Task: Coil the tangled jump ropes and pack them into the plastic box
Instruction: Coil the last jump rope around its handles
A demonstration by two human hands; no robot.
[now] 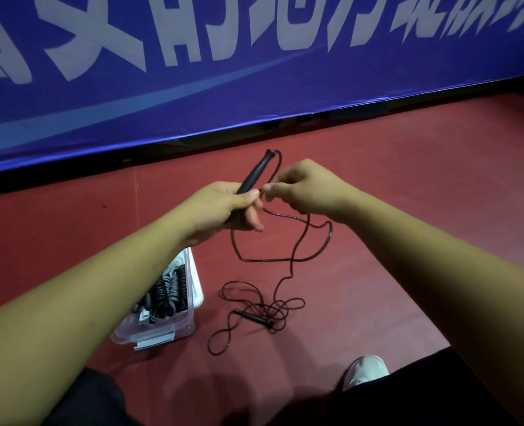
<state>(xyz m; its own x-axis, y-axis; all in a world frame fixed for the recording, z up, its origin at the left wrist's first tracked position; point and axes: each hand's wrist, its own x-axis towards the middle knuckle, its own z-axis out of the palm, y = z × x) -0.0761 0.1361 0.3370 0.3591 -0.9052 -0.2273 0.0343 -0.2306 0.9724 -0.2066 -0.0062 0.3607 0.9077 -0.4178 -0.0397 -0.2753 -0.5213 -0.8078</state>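
Red sports flooring (377, 210) runs across the scene, backed by a long blue banner with big white lettering (254, 87) standing along its far edge. Centre stage, both arms are out in front, hands raised above the floor. The left hand (223, 207) has its fingers wrapped round the lower part of a slim black jump-rope handle (256, 172), thumb laid up along it, and the handle tilts up and away towards the banner. Right beside that thumb, the right hand (306, 189) pinches the thin dark cord (269, 260) between thumb and fingertips, the other fingers curled in. The two hands almost touch!

From the handle's far tip the cord bends back down to the right hand's pinch, then drops in loose hanging loops below both hands. Follow it down and it lands in a tangle of overlapping loops on the floor, where the second black handle (253, 317) lies flat among them.

Just left of that tangle, on the floor and partly hidden under the left forearm, sits the clear plastic box (162, 330), open at the top, with black and grey coiled ropes (168, 290) packed inside. Low on the right, a white shoe (366, 370) peeks out beside dark trousers (408, 395).
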